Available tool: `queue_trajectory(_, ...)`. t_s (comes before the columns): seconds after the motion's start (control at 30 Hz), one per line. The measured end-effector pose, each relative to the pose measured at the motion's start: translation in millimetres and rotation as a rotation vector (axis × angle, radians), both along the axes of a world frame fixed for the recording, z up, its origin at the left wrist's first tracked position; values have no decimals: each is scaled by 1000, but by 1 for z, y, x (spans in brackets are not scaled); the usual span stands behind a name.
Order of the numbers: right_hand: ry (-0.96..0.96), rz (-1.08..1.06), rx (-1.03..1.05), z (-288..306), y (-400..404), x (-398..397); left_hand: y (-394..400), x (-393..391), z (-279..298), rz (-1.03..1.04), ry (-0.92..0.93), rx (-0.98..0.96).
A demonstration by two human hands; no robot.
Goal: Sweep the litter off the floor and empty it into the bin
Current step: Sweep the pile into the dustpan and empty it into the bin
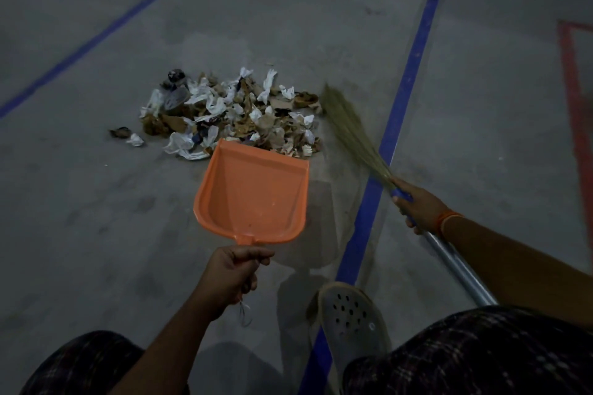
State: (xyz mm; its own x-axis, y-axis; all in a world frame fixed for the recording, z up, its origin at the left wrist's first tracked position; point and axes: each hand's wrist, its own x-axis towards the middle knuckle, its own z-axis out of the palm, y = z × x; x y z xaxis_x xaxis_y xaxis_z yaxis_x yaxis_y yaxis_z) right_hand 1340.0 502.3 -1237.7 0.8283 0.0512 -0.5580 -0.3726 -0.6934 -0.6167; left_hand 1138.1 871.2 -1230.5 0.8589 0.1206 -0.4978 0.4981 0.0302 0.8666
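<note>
A pile of litter [234, 112], white paper scraps mixed with brown pieces, lies on the grey floor ahead of me. An orange dustpan [253, 196] has its open lip at the near edge of the pile, and its tray holds nothing. My left hand [234, 276] grips the dustpan's handle from behind. My right hand [417, 205] holds a grass broom [349, 128] by its blue collar. The blurred bristle tips sit at the right side of the pile. The broom's metal shaft [462, 269] runs back under my right forearm. No bin can be made out.
Blue floor lines run diagonally at the left [106, 29] and on the right [407, 83], the right one passing beneath the broom. A red marking [574, 99] is at the far right. My grey perforated shoe [349, 321] stands just behind the dustpan. Two stray scraps [128, 136] lie left of the pile.
</note>
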Motion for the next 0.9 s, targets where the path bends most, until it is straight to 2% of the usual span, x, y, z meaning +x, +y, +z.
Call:
queue_trajectory(0.5,2,266,-20,1,9,-17,17,-4,-3,40,39,4)
queue_trajectory(0.63,-22,256,14,8,9,-20,14,-5,-5,31,24,-2)
queue_trajectory(0.77,-102,288,-39,16,1,-24,16,-13,-1,41,32,-2)
queue_trajectory(0.9,-80,268,-76,20,-16,-25,28,-27,5,35,52,2)
